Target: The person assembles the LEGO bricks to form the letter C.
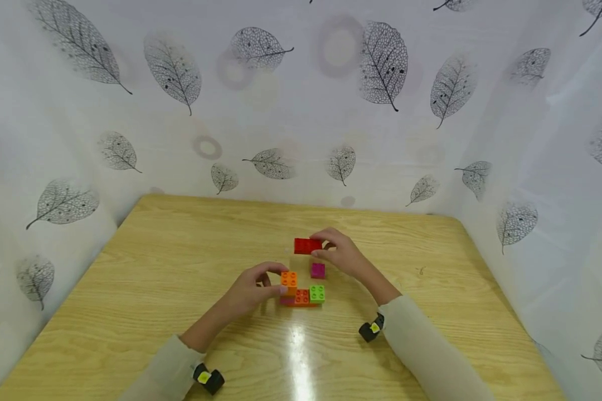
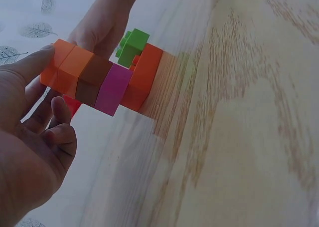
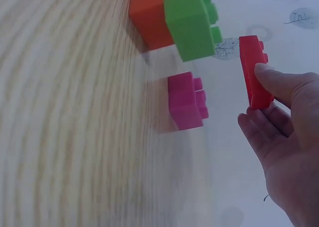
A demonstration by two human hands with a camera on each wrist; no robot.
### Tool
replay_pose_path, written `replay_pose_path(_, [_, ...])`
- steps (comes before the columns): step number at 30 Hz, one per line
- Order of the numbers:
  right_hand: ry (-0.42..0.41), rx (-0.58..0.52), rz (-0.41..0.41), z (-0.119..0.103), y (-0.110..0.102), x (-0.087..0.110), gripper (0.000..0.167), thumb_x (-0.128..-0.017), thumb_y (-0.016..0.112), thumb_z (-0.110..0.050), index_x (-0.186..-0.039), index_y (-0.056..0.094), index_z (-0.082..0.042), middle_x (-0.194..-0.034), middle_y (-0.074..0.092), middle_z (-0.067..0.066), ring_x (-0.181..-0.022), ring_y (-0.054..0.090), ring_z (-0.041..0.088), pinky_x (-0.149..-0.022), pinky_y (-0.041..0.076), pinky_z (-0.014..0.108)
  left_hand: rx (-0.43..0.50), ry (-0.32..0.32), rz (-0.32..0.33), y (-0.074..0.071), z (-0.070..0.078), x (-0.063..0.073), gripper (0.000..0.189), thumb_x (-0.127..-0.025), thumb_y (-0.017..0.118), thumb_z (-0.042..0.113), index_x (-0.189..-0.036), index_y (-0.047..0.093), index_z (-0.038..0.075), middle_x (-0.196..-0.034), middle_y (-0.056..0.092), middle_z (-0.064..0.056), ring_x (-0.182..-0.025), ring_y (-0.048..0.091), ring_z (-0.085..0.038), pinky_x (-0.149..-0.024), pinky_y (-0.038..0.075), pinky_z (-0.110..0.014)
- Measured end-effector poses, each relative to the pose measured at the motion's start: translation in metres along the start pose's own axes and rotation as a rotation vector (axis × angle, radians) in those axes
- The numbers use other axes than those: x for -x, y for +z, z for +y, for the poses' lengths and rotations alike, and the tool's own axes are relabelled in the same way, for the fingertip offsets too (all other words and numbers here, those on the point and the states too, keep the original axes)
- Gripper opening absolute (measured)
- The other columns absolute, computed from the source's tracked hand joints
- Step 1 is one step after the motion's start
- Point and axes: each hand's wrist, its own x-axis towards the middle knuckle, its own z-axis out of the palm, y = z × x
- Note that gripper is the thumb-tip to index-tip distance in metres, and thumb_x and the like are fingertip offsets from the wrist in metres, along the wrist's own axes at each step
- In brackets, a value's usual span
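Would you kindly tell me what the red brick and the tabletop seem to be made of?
The red brick looks like smooth, hard plastic, evenly coloured with moulded studs. The tabletop shows wood grain and a bright reflection, suggesting glossy wood or laminate; I cannot tell which.

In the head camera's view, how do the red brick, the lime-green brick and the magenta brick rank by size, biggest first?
1. Red brick, even though partly covered
2. Lime-green brick
3. Magenta brick

The last two look close; nearness to the camera may explain that difference.
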Motion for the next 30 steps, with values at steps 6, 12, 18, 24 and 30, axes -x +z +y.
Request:
replay_pose_path(6, [-0.029,-0.015,0.023,-0.012,-0.002,0.014,0.037,-0.095,0.071,-0.019,-0.13,0.066,-0.007,-0.128,0.063,0.008,-0.113,0.06,0.023,-0.093,0.055,0.039,-0.009,0.01,0.005,0.0,0.0,0.0,0.041,-0.091,0.075,0.034,-0.129,0.064,0.023,-0.126,0.063,0.0,-0.082,0.054,-0.02,-0.064,0.044,-0.025])
replay_pose_path(12, [-0.052,-0.023,0.041,-0.022,-0.004,0.029,0.035,-0.094,0.072,-0.019,-0.128,0.067,-0.009,-0.126,0.063,0.006,-0.112,0.06,0.021,-0.092,0.055,0.041,0.002,0.011,0.004,0.0,0.0,0.001,0.04,-0.091,0.076,0.031,-0.128,0.065,0.02,-0.126,0.063,-0.004,-0.082,0.053,-0.019,-0.064,0.044,-0.025])
replay_pose_path(18, [-0.046,-0.049,0.06,-0.032,-0.003,0.045,0.036,-0.094,0.073,-0.021,-0.128,0.067,-0.013,-0.126,0.063,0.003,-0.11,0.06,0.018,-0.091,0.055,0.042,0.0,0.016,0.006,0.0,0.0,0.002,0.039,-0.092,0.075,0.029,-0.128,0.065,0.019,-0.127,0.062,-0.006,-0.081,0.053,-0.019,-0.064,0.043,-0.025])
replay_pose_path(24, [-0.065,-0.062,0.081,-0.039,0.003,0.059,0.033,-0.093,0.074,-0.021,-0.125,0.068,-0.016,-0.125,0.065,-0.001,-0.105,0.061,0.015,-0.086,0.057,0.038,0.003,0.0,0.004,0.001,-0.001,0.003,0.039,-0.092,0.076,0.029,-0.128,0.064,0.02,-0.126,0.062,-0.005,-0.081,0.053,-0.019,-0.063,0.044,-0.025])
replay_pose_path(30, [-0.143,-0.047,0.09,-0.044,0.01,0.064,0.032,-0.095,0.071,-0.019,-0.127,0.068,-0.016,-0.125,0.063,0.0,-0.097,0.06,0.012,-0.08,0.056,0.034,-0.004,-0.004,0.011,0.001,0.0,0.002,0.039,-0.091,0.076,0.032,-0.127,0.064,0.025,-0.125,0.063,-0.002,-0.081,0.054,-0.021,-0.062,0.044,-0.026])
